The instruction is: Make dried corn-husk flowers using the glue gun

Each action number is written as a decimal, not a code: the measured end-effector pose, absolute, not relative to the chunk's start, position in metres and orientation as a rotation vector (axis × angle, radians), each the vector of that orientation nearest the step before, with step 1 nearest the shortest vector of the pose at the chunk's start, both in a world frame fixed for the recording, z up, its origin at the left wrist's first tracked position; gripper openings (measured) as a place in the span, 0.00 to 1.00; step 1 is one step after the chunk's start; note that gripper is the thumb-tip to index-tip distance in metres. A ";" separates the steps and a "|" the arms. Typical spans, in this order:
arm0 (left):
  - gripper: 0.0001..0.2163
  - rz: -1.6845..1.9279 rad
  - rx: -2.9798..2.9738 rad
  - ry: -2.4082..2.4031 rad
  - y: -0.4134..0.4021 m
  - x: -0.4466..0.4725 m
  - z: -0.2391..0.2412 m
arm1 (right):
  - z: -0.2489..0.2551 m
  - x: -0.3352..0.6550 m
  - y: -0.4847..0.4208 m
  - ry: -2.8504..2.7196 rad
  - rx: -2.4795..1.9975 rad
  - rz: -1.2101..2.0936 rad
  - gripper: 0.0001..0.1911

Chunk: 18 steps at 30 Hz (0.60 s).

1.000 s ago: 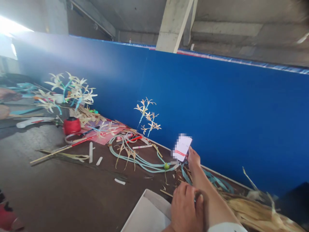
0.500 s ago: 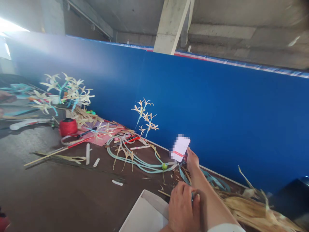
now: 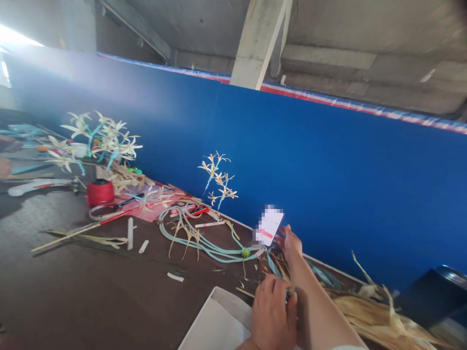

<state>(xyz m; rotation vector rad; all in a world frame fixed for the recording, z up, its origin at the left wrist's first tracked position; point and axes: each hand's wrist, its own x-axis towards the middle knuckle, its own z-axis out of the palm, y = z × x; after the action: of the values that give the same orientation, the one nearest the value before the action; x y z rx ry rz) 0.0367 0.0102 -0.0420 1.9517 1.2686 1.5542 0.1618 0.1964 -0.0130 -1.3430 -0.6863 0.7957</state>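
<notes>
My right hand (image 3: 291, 243) reaches forward over my left one, beside the right edge of a phone (image 3: 269, 226). Its fingers are spread and apart from the phone as far as I can see. The phone leans upright near the blue wall; its screen is lit white with a red band, and part of it is blurred out. My left hand (image 3: 272, 311) is closed, its fingers curled round a small dark object with a shiny end, mostly hidden. It is over the corner of an open white box (image 3: 209, 316).
Pale blue cords (image 3: 204, 245) loop across the dark table. Dried husks (image 3: 368, 311) lie at the right. Husk flowers (image 3: 219, 180) stand by the blue wall (image 3: 328, 170). At the left are a red thread spool (image 3: 100, 192), more flowers (image 3: 113, 136) and another person's hand (image 3: 5, 166).
The fingers of my right hand have opened and drawn slightly back from the phone's edge. My left hand stays closed in nearly the same place. The view has shifted slightly.
</notes>
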 end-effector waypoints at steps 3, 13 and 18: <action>0.07 1.534 1.942 1.260 0.010 0.036 -0.042 | -0.007 0.163 0.189 -0.649 -1.334 0.787 0.16; 0.09 1.484 1.942 1.251 0.006 0.031 -0.037 | 0.048 0.158 0.137 -0.640 -1.148 0.836 0.10; 0.09 1.513 1.961 1.227 0.005 0.029 -0.036 | 0.062 0.149 0.086 -0.618 -1.004 0.917 0.11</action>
<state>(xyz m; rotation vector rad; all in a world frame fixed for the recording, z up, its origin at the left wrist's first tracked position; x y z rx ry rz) 0.0289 0.0054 -0.0361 1.9605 1.2266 1.5126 0.1492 0.0863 0.0623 -1.0044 -0.6184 0.9170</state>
